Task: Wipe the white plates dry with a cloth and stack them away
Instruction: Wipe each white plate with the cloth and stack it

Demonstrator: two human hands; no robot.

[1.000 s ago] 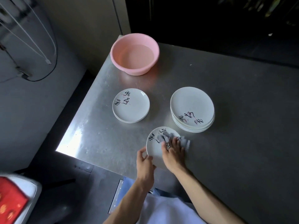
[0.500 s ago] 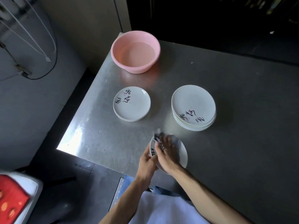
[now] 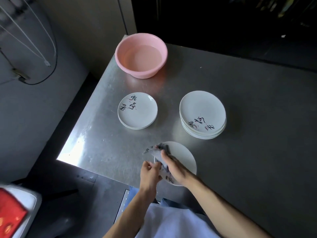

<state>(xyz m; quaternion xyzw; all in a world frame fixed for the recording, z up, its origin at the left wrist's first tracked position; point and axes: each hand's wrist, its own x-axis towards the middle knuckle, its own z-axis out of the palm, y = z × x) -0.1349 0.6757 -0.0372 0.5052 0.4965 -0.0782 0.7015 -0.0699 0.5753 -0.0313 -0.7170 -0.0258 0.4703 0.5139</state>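
Fingers (image 3: 164, 156) of right hand (image 3: 175, 170) clutch cloth (image 3: 158, 149) on plate (image 3: 184, 154); left hand (image 3: 149, 175) pinches rim beside them | step: wiping | next: probably lift plate to a stack (image 3: 202, 115) beyond fingers.

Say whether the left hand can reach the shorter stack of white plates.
Probably yes: only bare steel table separates left hand from shorter white plate stack, though it holds the wiped white plate.

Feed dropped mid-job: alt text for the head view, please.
A person's right hand presses a gray cloth onto a white plate that the left hand holds at the near edge of the steel table. Behind stand a shorter stack and a taller stack of white plates, and a pink basin of water.
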